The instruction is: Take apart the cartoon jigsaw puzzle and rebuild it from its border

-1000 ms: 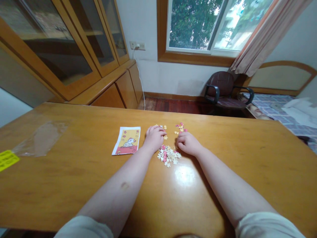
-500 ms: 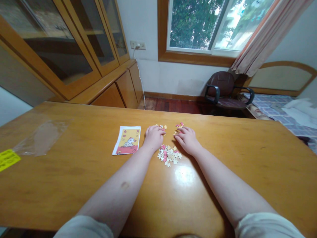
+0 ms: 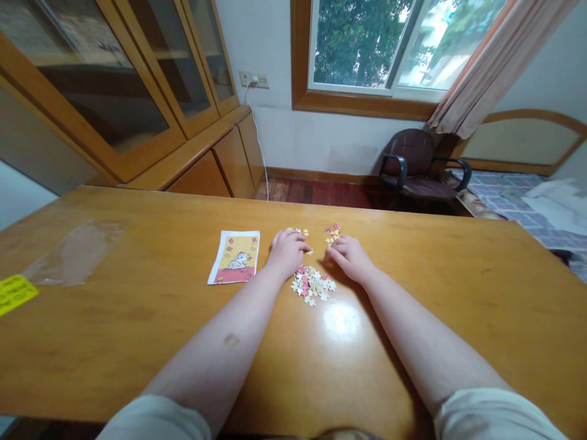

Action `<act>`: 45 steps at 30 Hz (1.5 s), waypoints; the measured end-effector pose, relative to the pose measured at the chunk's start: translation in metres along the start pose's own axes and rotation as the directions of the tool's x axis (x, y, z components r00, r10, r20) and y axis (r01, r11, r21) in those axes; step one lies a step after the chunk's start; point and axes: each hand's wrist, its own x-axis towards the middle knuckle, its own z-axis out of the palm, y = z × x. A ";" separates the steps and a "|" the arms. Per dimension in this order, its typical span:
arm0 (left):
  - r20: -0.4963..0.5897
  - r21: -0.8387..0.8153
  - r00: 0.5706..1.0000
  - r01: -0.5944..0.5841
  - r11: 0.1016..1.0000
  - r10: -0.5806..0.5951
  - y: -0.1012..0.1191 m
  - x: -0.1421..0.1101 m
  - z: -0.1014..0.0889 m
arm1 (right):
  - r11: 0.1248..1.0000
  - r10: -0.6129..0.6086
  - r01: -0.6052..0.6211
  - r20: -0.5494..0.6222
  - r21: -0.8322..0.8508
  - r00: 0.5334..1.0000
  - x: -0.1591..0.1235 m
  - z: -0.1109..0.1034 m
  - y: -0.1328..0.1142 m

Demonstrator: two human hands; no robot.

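Observation:
A loose pile of jigsaw puzzle pieces (image 3: 312,286), mostly pale backs with some pink and yellow faces, lies on the table between my forearms. My left hand (image 3: 288,252) rests just beyond its left side, fingers spread low over the tabletop, beside a single yellow piece (image 3: 310,252). A few pieces (image 3: 305,232) show past those fingertips. On the other side, my right hand (image 3: 347,255) has its fingers curled together near a small group of pink and yellow pieces (image 3: 332,233); what is between the fingers is hidden.
A picture card (image 3: 236,258) with a white animal on yellow and pink lies left of my left hand. Farther left are a clear plastic bag (image 3: 77,253) and a yellow label (image 3: 17,294). Beyond the wooden table (image 3: 183,232) stand a cabinet (image 3: 202,177) and an armchair (image 3: 415,162).
My right hand has drawn slightly back to the right and its fingers have curled in, uncovering more of the pink and yellow group. A yellow piece now shows beside my left fingertips.

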 end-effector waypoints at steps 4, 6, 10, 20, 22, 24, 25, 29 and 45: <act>-0.107 0.036 0.980 0.175 0.984 -0.170 -0.002 0.001 -0.003 | 0.957 -0.205 0.156 0.192 0.243 0.960 0.000 -0.007 -0.009; -0.116 0.033 0.980 0.164 0.986 -0.160 -0.001 0.001 -0.004 | 0.961 -0.204 0.149 0.232 0.234 0.951 0.000 -0.006 -0.011; -0.116 0.010 0.984 0.140 0.990 -0.138 0.000 0.001 -0.004 | 0.988 -0.121 0.101 0.176 0.117 0.977 0.001 -0.003 -0.006; 0.046 -0.099 0.984 -0.169 0.981 0.174 0.003 0.000 -0.005 | 0.991 0.121 -0.123 -0.043 -0.047 0.992 0.000 0.004 0.011; 0.064 -0.119 0.968 -0.234 0.965 0.243 0.004 0.000 -0.005 | 0.989 0.134 -0.138 -0.079 -0.046 0.988 -0.001 0.004 0.011; 0.073 -0.129 0.958 -0.266 0.955 0.277 0.004 0.000 -0.005 | 0.997 0.069 -0.070 -0.045 -0.028 0.997 -0.001 0.002 0.008; 0.077 -0.130 0.958 -0.265 0.955 0.277 0.004 0.000 -0.004 | 1.000 0.015 -0.015 -0.002 -0.014 1.000 -0.001 0.002 0.005; 0.070 -0.100 0.981 -0.174 0.980 0.181 0.002 0.001 -0.002 | 0.991 -0.132 0.131 0.169 0.018 0.977 -0.002 0.000 -0.007; 0.025 -0.055 0.990 -0.134 0.989 0.136 0.003 -0.001 -0.004 | 0.993 0.003 0.000 0.031 -0.116 1.000 -0.001 0.005 -0.003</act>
